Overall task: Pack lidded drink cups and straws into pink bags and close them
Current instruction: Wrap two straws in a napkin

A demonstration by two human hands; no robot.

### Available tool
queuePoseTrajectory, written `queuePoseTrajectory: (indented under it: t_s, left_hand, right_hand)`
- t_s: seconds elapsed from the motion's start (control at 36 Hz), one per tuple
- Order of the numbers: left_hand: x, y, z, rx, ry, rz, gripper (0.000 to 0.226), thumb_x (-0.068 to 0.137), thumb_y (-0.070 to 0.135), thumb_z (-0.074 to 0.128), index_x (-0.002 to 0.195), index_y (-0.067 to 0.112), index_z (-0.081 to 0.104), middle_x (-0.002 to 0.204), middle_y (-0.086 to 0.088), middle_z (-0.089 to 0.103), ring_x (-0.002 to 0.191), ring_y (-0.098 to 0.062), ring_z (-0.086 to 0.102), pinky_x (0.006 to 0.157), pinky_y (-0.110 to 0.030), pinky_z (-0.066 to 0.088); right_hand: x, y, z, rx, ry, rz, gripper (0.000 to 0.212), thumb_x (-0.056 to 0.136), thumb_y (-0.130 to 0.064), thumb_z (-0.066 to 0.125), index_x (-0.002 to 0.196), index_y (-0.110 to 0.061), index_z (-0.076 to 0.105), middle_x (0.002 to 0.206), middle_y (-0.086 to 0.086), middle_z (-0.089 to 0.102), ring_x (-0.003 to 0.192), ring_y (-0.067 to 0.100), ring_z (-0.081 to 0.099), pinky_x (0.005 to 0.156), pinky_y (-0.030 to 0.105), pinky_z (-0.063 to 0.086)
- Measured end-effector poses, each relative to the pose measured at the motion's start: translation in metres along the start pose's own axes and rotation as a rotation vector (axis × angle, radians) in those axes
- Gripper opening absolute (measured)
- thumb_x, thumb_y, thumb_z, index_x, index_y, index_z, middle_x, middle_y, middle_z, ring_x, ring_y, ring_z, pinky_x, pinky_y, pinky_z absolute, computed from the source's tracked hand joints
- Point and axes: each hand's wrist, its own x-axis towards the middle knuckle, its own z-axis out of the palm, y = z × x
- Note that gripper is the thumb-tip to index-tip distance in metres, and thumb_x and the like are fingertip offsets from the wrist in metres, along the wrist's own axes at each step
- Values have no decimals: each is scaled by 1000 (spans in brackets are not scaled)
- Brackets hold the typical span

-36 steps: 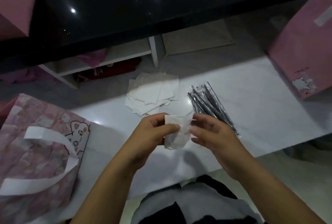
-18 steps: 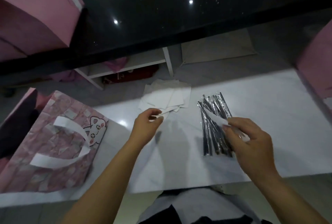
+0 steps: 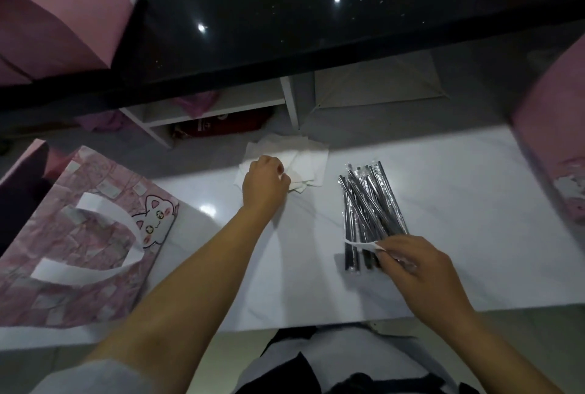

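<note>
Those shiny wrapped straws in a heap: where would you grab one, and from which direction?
I'd pinch one of the straws at its near end, coming from the front edge of the table, by the right hand. They lie flat and overlapping, lengthwise away from the person, so an end can be lifted and drawn out.

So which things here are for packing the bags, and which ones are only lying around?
For the job: pink cat bag; wrapped straws; napkin pile, partly under the left hand; white paper slip, pinched by the right hand. No cups in view.
Lying about: left pink box; right pink box; red pack under the low shelf.
</note>
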Motion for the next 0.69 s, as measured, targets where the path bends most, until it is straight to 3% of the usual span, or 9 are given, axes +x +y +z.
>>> queuePoseTrajectory:
  t_s: [0.14, 0.25, 0.31, 0.36, 0.42, 0.47, 0.58, 0.69]
  left_hand:
    - [-4, 1, -18, -160, 23, -101, 9, 90, 18, 62, 96, 16, 68, 111, 4, 63, 94, -15, 57, 74, -28, 41]
    - [-21, 12, -54, -494, -37, -95, 7, 87, 16, 67, 85, 23, 67, 103, 14, 65, 96, -9, 62, 78, -20, 46]
    - [-38, 19, -76, -737, -163, -116, 14, 87, 10, 69, 80, 22, 70, 102, 13, 73, 92, -7, 68, 76, -18, 50]
    - [-59, 25, -94, -928, -329, -123, 23, 87, 6, 68, 72, 24, 70, 102, 12, 76, 88, -7, 68, 73, -19, 50]
    - [-81, 32, -110, -1057, -504, -114, 18, 81, 8, 67, 73, 24, 70, 104, 4, 74, 87, -12, 64, 73, -23, 49]
    - [-100, 38, -120, -1200, -658, -108, 8, 74, 11, 69, 77, 18, 69, 97, -4, 68, 83, -16, 60, 71, -24, 49]
    - [-128, 44, -122, -1413, -748, -139, 8, 75, 9, 64, 81, 13, 67, 82, -1, 63, 72, -14, 60, 62, -22, 51]
    - [-145, 47, -117, -1499, -651, -260, 9, 77, 9, 55, 78, 13, 63, 75, -3, 55, 64, -13, 52, 56, -22, 48]
  right_hand:
    - [6, -12, -19, 129, 17, 21, 36, 82, -1, 76, 89, -37, 72, 102, -19, 69, 101, -3, 63, 88, 13, 48]
    - [17, -29, -33, 237, -70, 43, 29, 82, -3, 76, 84, -33, 77, 115, -14, 70, 107, 1, 63, 84, 7, 46]
    - [24, -41, -41, 271, -162, 43, 24, 81, -7, 77, 81, -30, 80, 122, -18, 67, 112, -1, 61, 86, 5, 43]
    - [31, -53, -47, 342, -279, 39, 17, 79, -12, 79, 79, -28, 81, 130, -23, 62, 119, -4, 57, 94, 18, 44]
    - [37, -67, -51, 478, -385, 53, 6, 75, -20, 80, 80, -21, 81, 137, -23, 58, 128, -3, 51, 97, 30, 43]
    - [45, -77, -48, 593, -430, 76, 10, 71, -23, 79, 79, -17, 80, 139, -20, 58, 132, -1, 49, 97, 32, 45]
    - [61, -79, -29, 742, -451, 204, 15, 67, -16, 77, 77, -5, 73, 131, -8, 66, 125, 9, 58, 102, 35, 45]
    - [63, -77, -10, 841, -496, 306, 13, 67, -12, 76, 79, -8, 78, 104, 2, 76, 91, 14, 71, 75, 23, 55]
